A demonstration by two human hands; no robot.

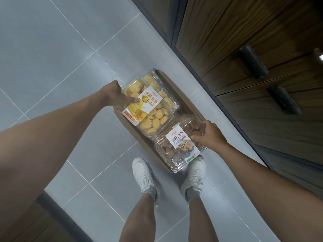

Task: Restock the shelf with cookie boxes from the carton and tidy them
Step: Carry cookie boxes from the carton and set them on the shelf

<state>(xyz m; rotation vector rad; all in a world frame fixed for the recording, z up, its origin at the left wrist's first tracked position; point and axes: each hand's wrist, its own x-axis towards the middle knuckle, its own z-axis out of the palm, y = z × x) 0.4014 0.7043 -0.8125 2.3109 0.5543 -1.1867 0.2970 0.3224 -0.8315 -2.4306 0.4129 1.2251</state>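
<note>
**Left hand** [116,94]: arm stretched down and forward. The hand grasps the left edge of a clear box of pale yellow cookies [153,117], thumb laid across the orange-and-white label, the other fingers hidden beneath.

**Right hand** [210,135]: arm stretched down. The hand grasps the right side of a clear box of dark brown cookies [174,154], thumb on the white-and-brown label, fingers curled over the box's far edge.

**Carton** [181,100]: open brown cardboard, standing on the floor [61,67] just beside the cabinet base. Bare cardboard shows along its right side.

**Yellow-cookie box**: held over the carton's left part, overlapping the left wall.

**Brown-cookie box**: held over the carton's near end, overhanging it and covering the toe of the right shoe [195,173].

**Second clear box of yellow cookies** [152,78]: in the carton's far end, partly under the held yellow box.

**Surroundings**: grey tiles; left white shoe [142,173] near the carton; dark wood cabinet [244,32] with black handles [251,62] to the right.
</note>
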